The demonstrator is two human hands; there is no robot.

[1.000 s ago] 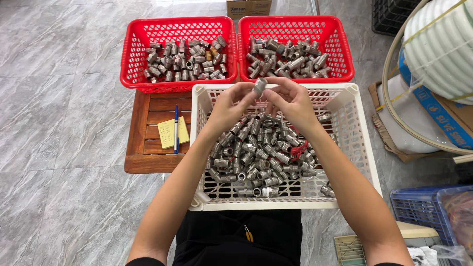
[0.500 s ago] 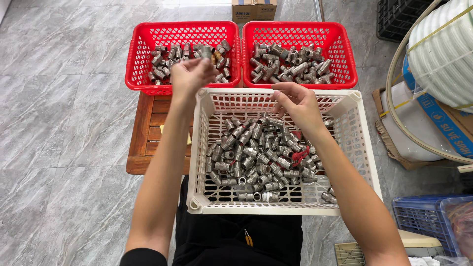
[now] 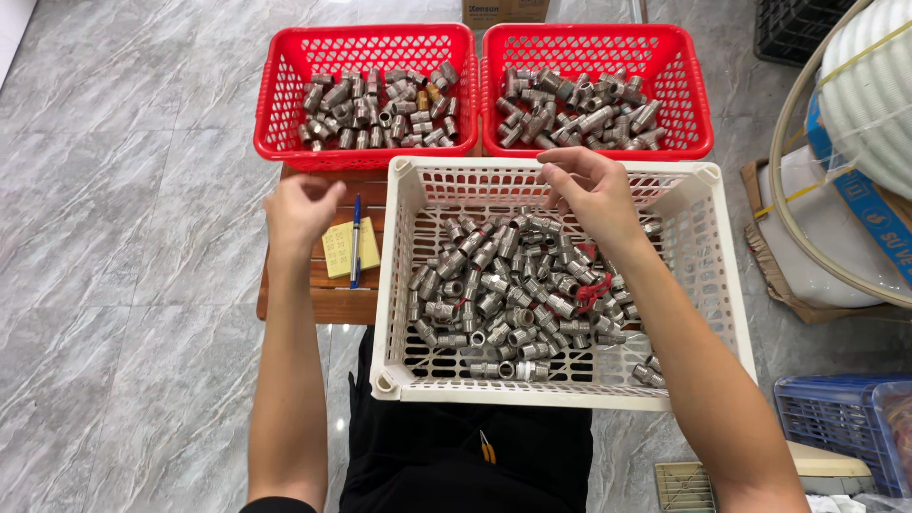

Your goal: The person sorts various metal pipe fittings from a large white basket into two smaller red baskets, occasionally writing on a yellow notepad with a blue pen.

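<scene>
A white plastic basket [image 3: 394,275] in front of me holds several silver threaded pipe fittings [image 3: 494,294] and one small red piece [image 3: 591,290]. My right hand [image 3: 589,190] hovers over the basket's far side with its fingers curled downward; whether anything is in it is hidden. My left hand [image 3: 302,207] is left of the basket, above a wooden stool [image 3: 323,299]. Its fingers are loosely bent and I see nothing in them. Behind stand two red baskets, left [image 3: 366,33] and right [image 3: 589,33], both holding more fittings.
A yellow notepad [image 3: 340,252] and a blue pen [image 3: 356,237] lie on the stool. A coiled white hose [image 3: 860,85] on cardboard sits at the right, a blue crate [image 3: 836,418] at the lower right. Grey marble floor [image 3: 123,237] surrounds everything.
Both hands held one fitting above the white basket. My left hand then reached to the left red basket and has drawn back beside the white basket. My right hand stayed over it.
</scene>
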